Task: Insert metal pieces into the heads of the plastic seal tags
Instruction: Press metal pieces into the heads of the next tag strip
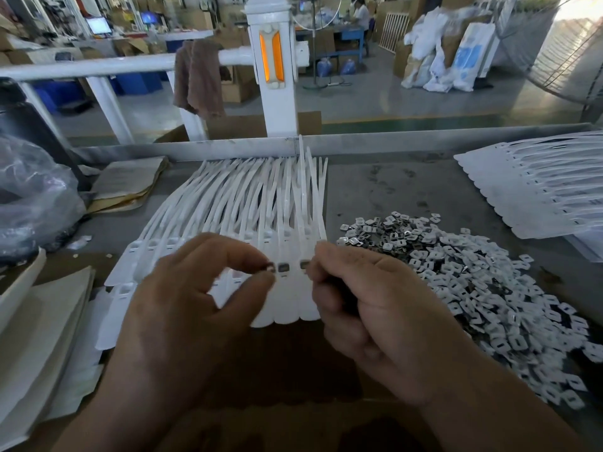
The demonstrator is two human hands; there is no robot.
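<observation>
A fan of white plastic seal tags [248, 203] lies across the bench, heads toward me and tails toward the back rail. My left hand [182, 308] pinches a small metal piece [270, 266] between thumb and forefinger, right at a tag head. Two heads beside it hold dark metal pieces [283, 267]. My right hand [378, 308] is curled, fingertips at the rightmost filled head [304, 264]; dark pieces seem to sit in its palm. A big heap of metal pieces [473, 288] lies to the right.
Another sheet of joined white tags [538, 190] lies at the back right. A clear plastic bag [32, 197] and folded brown paper [127, 184] sit at the left, stacked white sheets [39, 337] at the near left. A metal rail [228, 146] bounds the bench's far edge.
</observation>
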